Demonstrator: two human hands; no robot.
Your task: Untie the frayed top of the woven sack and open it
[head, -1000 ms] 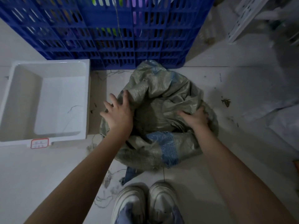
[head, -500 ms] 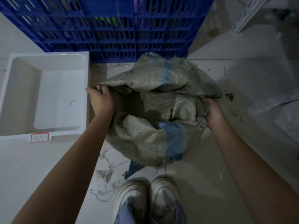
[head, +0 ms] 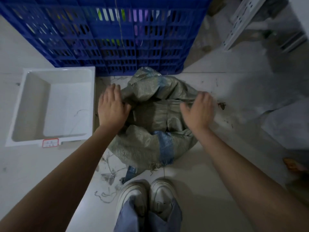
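The grey-green woven sack point(head: 150, 118) with a blue stripe sits slumped on the floor in front of my shoes. Its mouth is open, with the rim folded outward and frayed threads hanging at the near edge. My left hand point(head: 111, 106) lies flat on the sack's left rim, fingers stretched out. My right hand point(head: 199, 109) rests over the right rim with the thumb spread away from the fingers. Neither hand is closed around the fabric. The inside of the sack is dark and I cannot see what it holds.
A white plastic tub point(head: 15, 114) stands on the floor to the left of the sack. A large blue slotted crate point(head: 117, 47) stands right behind it. Loose threads point(head: 107, 195) and scraps lie near my white shoes point(head: 147, 196). White bags lie at the right.
Half a second ago both hands gripped the rim and held the sack stretched wide and lifted. Now the fingers have let go, the hands lie on top, and the sack has slumped.
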